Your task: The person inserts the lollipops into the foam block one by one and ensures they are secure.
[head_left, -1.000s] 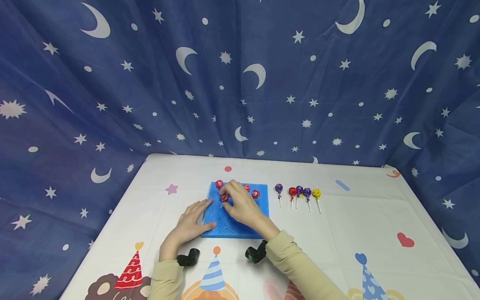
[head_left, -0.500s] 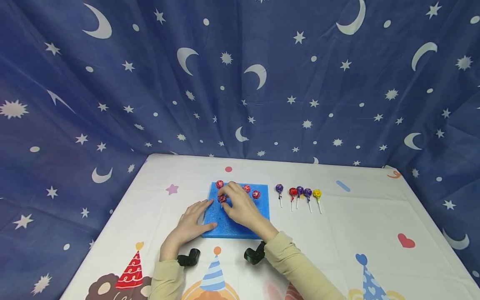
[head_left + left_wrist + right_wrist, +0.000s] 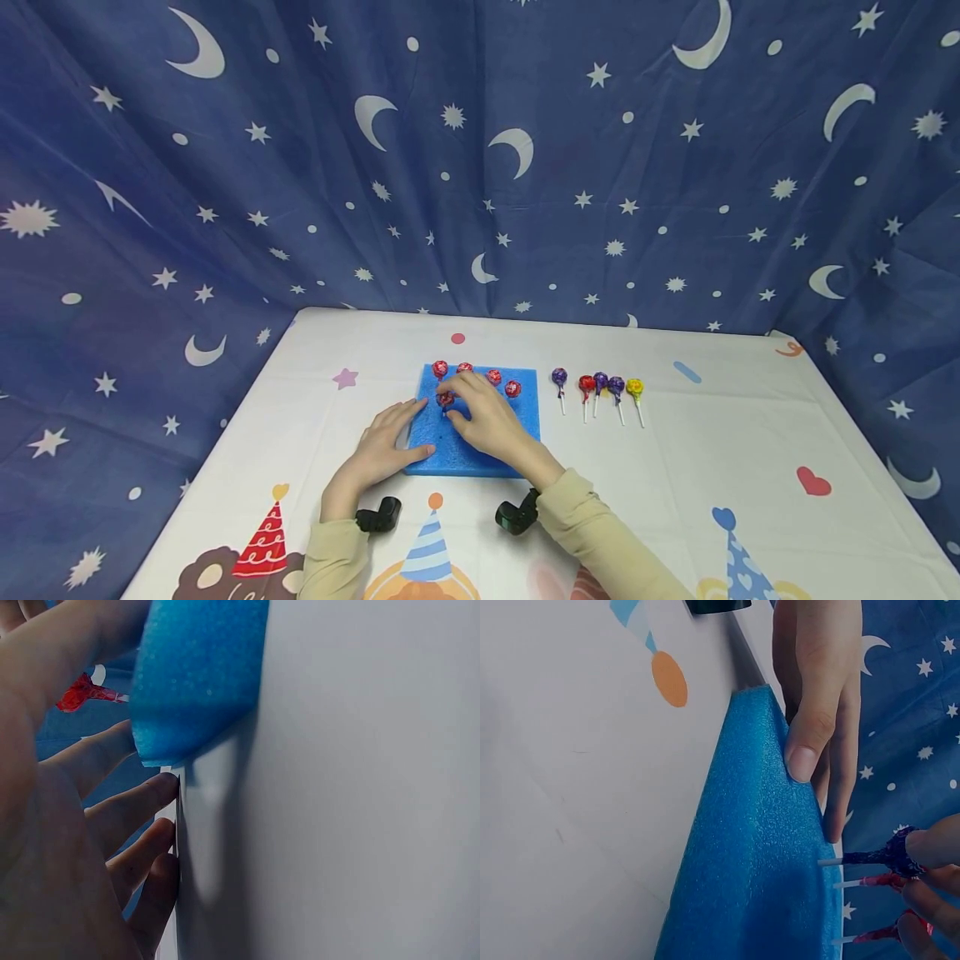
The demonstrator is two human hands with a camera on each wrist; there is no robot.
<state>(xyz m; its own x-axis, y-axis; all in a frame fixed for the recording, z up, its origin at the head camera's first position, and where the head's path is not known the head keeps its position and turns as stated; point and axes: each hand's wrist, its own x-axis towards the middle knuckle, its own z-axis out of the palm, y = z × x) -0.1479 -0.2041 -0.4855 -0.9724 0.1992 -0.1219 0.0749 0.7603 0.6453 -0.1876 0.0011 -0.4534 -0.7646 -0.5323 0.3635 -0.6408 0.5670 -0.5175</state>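
A blue foam block point(image 3: 457, 454) lies on the table with several red-wrapped lollipops standing in its far part, among them a lollipop point(image 3: 440, 368) at the far left corner. My right hand point(image 3: 491, 417) pinches a dark-wrapped lollipop point(image 3: 891, 855) by its head, between thumb and fingers. Its white stick meets the foam surface in the right wrist view, beside two red lollipops. My left hand point(image 3: 382, 446) rests along the left edge of the block, fingers spread and thumb point(image 3: 802, 761) on top. In the left wrist view the foam corner partly hides a red lollipop point(image 3: 75, 694).
Right of the block lie a purple lollipop point(image 3: 559, 377), a red lollipop point(image 3: 587, 384), a yellow lollipop point(image 3: 635, 387) and two more purple ones. The white tablecloth point(image 3: 720, 450) has party prints. A blue star-and-moon curtain point(image 3: 480, 208) hangs behind and at both sides.
My right hand has shifted very slightly with the pinched lollipop, and a red lollipop behind its fingers now shows. The left hand has stayed in place.
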